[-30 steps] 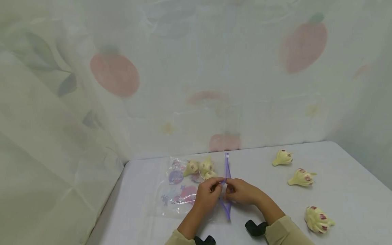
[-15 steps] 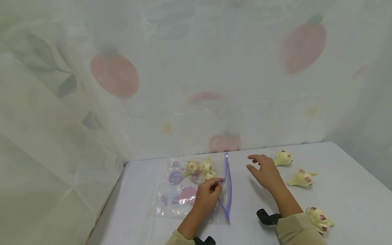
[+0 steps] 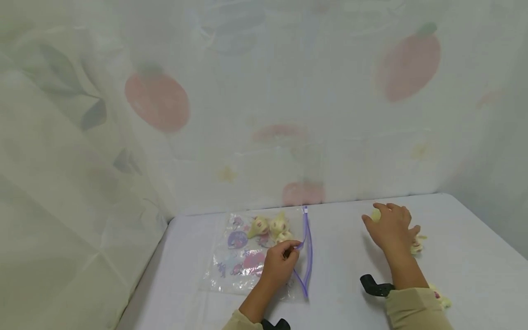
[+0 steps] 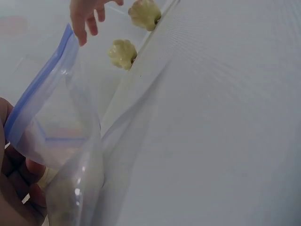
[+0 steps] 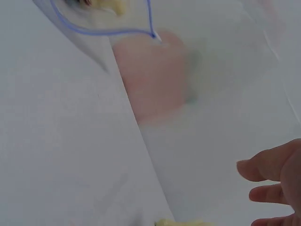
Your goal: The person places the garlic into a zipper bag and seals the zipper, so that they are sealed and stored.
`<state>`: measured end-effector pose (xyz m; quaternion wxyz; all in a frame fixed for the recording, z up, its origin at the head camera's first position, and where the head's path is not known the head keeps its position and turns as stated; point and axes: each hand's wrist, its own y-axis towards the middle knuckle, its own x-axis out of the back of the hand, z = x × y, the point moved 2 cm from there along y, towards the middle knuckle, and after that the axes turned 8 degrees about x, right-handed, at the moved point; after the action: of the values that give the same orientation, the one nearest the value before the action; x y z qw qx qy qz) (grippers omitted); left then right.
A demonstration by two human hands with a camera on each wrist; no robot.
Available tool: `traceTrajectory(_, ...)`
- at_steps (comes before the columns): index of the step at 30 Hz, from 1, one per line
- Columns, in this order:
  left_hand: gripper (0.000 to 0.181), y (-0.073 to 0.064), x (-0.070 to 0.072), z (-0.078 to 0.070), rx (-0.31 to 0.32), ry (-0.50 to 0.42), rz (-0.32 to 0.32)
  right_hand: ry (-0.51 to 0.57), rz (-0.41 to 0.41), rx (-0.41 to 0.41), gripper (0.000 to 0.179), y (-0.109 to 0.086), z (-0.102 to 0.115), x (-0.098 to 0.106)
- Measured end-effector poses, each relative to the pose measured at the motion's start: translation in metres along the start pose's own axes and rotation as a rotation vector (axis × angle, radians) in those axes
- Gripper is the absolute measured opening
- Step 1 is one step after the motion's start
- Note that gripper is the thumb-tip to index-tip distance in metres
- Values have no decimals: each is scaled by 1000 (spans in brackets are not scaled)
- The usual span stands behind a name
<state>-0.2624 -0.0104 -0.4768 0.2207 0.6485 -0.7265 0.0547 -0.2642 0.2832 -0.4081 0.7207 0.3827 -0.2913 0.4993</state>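
In the head view a clear printed zip bag (image 3: 214,279) lies flat, its purple-edged mouth (image 3: 310,250) parted towards the right. My left hand (image 3: 279,263) pinches the near lip of that mouth. Several pale yellow garlic-like bulbs (image 3: 278,223) with purplish marks are inside the bag. Over the far right of the table my right hand (image 3: 389,229) reaches with spread fingers above a similar bulb (image 3: 376,215), mostly covered by the hand. The right wrist view shows the fingers (image 5: 265,165) apart, holding nothing, and a sliver of bulb (image 5: 181,222) at the bottom edge.
Another bulb (image 3: 417,245) peeks out beside the right hand, and one more (image 3: 440,295) sits nearer, partly behind the right sleeve (image 3: 416,307). A fruit-printed curtain (image 3: 247,174) rises along the table's back edge. Black curved pieces (image 3: 375,286) are at the wrists.
My right hand has left the bag's mouth and travelled right to the farthest loose bulb. The mouth stands wider than a second ago. My left hand stays in place.
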Motion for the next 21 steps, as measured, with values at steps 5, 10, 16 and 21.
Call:
traceTrajectory(5,22,0,-1,0,0,3,-2,8,90,-73,68,0,-18,4)
traceTrajectory(10,22,-1,-1,1,16,8,-2,-15,202,-85,74,1,-25,1)
traceTrajectory(16,20,-1,-1,0,22,0,-5,-1,308,-14,66,4,-22,-6)
traceTrajectory(21,19,-1,0,-1,18,-28,-20,10,351,83,58,7,-19,-13)
